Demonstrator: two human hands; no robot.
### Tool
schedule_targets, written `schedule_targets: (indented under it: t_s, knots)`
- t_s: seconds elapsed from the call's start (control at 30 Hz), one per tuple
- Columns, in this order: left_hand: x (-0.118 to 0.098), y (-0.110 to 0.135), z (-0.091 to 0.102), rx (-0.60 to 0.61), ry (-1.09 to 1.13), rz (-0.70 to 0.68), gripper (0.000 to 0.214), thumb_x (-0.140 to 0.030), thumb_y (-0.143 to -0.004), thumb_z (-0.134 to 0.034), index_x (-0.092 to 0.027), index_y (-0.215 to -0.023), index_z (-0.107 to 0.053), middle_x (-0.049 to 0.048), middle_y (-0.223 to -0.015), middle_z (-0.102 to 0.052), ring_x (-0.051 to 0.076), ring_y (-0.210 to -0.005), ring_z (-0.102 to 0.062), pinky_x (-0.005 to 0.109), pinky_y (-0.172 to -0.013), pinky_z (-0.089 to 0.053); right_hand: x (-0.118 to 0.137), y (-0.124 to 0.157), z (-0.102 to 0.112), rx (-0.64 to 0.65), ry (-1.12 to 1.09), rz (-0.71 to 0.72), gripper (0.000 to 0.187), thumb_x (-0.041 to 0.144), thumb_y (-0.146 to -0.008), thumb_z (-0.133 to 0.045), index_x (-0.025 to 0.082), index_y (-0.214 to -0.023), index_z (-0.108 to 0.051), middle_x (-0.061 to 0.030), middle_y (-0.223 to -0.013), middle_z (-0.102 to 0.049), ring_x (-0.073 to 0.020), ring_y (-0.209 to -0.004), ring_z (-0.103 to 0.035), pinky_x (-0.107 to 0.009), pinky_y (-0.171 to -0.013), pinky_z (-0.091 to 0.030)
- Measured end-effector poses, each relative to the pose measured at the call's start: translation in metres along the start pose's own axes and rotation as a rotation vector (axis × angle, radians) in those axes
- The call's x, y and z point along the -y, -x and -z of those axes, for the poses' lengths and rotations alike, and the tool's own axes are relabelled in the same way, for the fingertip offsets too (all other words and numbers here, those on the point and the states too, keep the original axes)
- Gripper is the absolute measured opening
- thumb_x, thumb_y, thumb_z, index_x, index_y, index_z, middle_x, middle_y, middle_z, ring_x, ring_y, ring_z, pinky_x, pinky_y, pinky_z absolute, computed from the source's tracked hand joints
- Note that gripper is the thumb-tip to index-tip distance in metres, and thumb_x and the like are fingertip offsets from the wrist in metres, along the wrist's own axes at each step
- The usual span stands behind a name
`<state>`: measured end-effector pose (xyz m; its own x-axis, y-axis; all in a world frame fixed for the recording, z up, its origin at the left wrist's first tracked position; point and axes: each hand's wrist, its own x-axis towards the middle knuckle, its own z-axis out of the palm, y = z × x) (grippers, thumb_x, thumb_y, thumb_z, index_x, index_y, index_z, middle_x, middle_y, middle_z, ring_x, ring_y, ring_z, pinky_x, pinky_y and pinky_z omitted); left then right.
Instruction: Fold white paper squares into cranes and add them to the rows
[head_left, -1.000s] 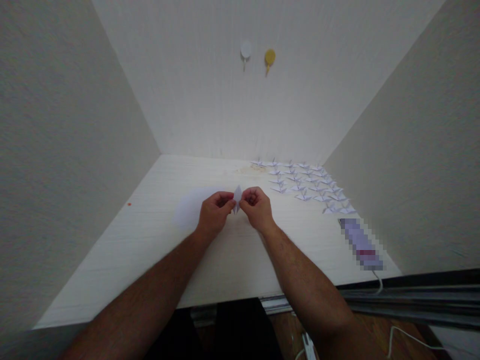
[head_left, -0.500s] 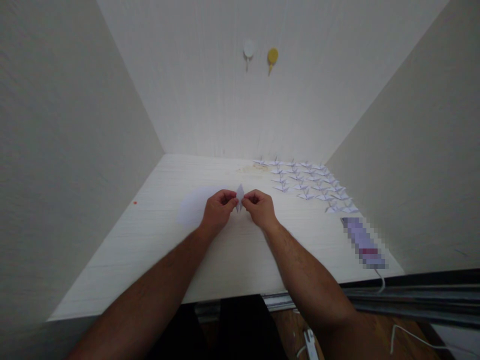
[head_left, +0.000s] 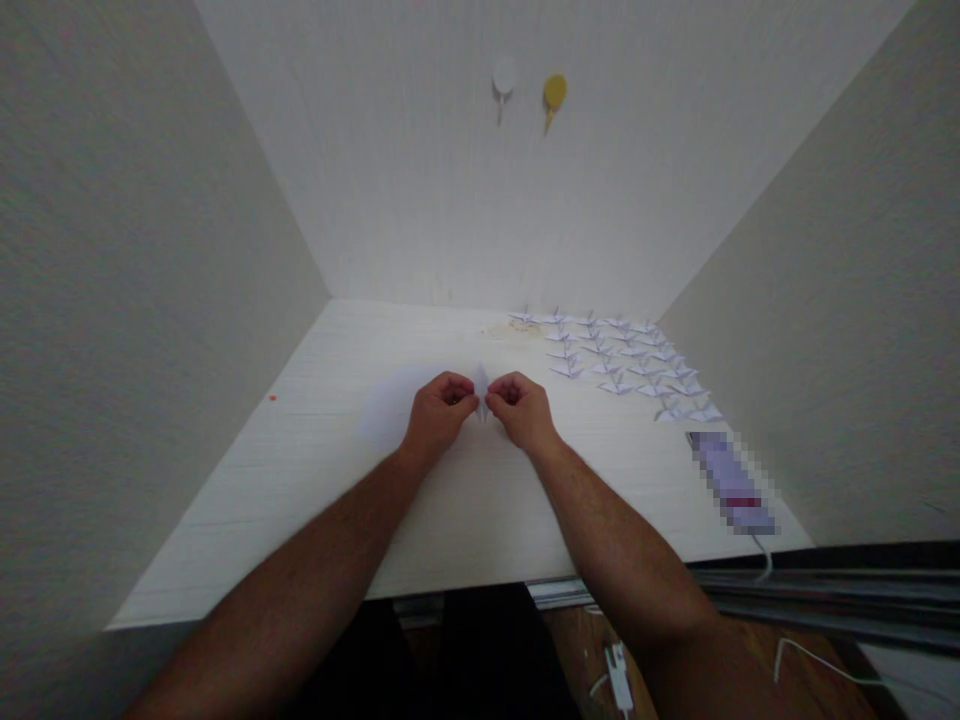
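Observation:
Between my hands, above the middle of the white tabletop (head_left: 315, 480), is a small piece of folded white paper (head_left: 482, 382), narrow and pointed at its upper end. My left hand (head_left: 444, 408) pinches its left edge between thumb and fingers. On the opposite edge, the thumb and fingertips of my right hand (head_left: 519, 408) are closed in a pinch. The paper's lower points show faintly between the fingertips. Several finished paper cranes (head_left: 615, 385) stand in rows on the right side of the table.
A pixelated phone-like device (head_left: 731, 485) with a white cable lies near the right edge. Behind my left hand is a pale paper stack or sheet (head_left: 386, 405). Walls enclose the table on three sides. White (head_left: 504, 78) and yellow (head_left: 555, 92) hooks hang on the back wall.
The view has tilted down slightly. Both hands keep their pinch on the folded paper, which looks a little narrower now.

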<state>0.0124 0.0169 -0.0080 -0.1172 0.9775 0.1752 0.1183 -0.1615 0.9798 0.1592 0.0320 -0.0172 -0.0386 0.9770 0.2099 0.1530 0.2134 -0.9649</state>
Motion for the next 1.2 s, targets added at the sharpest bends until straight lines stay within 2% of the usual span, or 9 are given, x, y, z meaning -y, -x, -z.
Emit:
schedule_targets:
  t_s: [0.23,0.43,0.53,0.83,1.2]
  knots:
    - [0.0033,-0.0031,0.002,0.023,0.053,0.018,0.016,-0.024,-0.062,-0.071,-0.019,-0.075,-0.061,-0.0029,-0.066,-0.06,0.011,-0.059,-0.055,0.025,-0.059,-0.044,0.0049,0.0007,0.0052,0.063,0.105,0.088,0.014,0.03,-0.071,-0.065,0.02,-0.08,-0.059,0.0024,-0.069,-0.062,-0.0092,-0.056,-0.053,-0.023,-0.053,-0.044]
    - [-0.0028,-0.0008,0.002,0.084,0.053,-0.015,0.014,-0.022,-0.063,-0.07,-0.019,-0.073,-0.06,-0.0036,-0.065,-0.059,0.011,-0.059,-0.054,0.025,-0.058,-0.043,0.008,-0.0006,0.0074,0.153,-0.109,0.013,0.014,0.027,-0.068,-0.064,0.021,-0.075,-0.053,0.0067,-0.059,-0.054,-0.0079,-0.048,-0.049,-0.021,-0.045,-0.038]
    - [-0.0033,-0.0005,0.0023,0.127,0.034,-0.023,0.012,-0.02,-0.063,-0.067,-0.019,-0.073,-0.059,-0.0043,-0.063,-0.058,0.01,-0.057,-0.054,0.024,-0.057,-0.042,0.0086,-0.0003,0.0067,0.172,-0.142,-0.025,0.015,0.026,-0.066,-0.063,0.022,-0.073,-0.051,0.0081,-0.055,-0.051,-0.0075,-0.045,-0.047,-0.02,-0.042,-0.035]
    - [-0.006,-0.0002,0.0027,0.138,0.041,-0.019,0.012,-0.017,-0.063,-0.067,-0.018,-0.072,-0.06,-0.0043,-0.059,-0.058,0.01,-0.053,-0.055,0.024,-0.054,-0.043,0.0055,-0.0001,0.0052,0.173,-0.176,-0.008,0.015,0.024,-0.066,-0.066,0.02,-0.073,-0.053,0.0059,-0.056,-0.058,-0.0097,-0.048,-0.053,-0.022,-0.047,-0.041]
    - [-0.0017,0.0005,-0.0004,0.157,0.299,0.043,0.018,-0.019,-0.063,-0.073,-0.017,-0.075,-0.061,-0.0047,-0.061,-0.06,0.01,-0.052,-0.056,0.026,-0.054,-0.047,0.0058,-0.0025,0.0076,0.192,-0.281,0.026,0.022,0.031,-0.064,-0.073,0.019,-0.073,-0.058,0.0043,-0.054,-0.061,-0.0092,-0.046,-0.055,-0.022,-0.047,-0.044]
